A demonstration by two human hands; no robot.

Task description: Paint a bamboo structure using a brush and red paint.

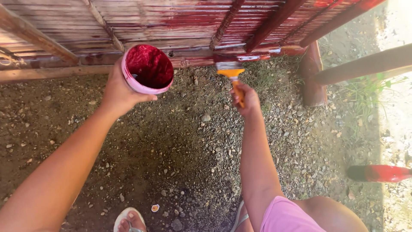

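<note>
Painting the lower rail of a slatted bamboo panel (141, 21) looks to be the step in hand. The right hand (246, 98) is closed round the orange handle of a flat paintbrush (232, 74), whose bristles press against the dark-red bottom rail (240, 55) near the panel's lower edge. The left hand (118, 92) cups a pink paint tub (148, 68) from below and behind, fingers wrapped on its side; the tub tilts toward the viewer, its inside coated in deep red paint, and hangs just to the left of the brush, close to the same rail.

The right part of the panel is already red, the left part bare and pale, so my judgement is that the work is partly through. The next move would likely call for dragging the bristles along the rail toward the bare stretch, or dipping into the tub beside it; either asks for a steady tub so nothing spills.

Below lies gravel ground (180, 141) with patches of grass. A red-painted post foot (311, 77) stands at the panel's right end, and a bare pole (365, 64) runs off to the right, both close enough to crowd a rightward stroke. A red-and-black object (377, 173) lies well apart at the right edge. A sandalled foot (128, 220) shows at the bottom.
</note>
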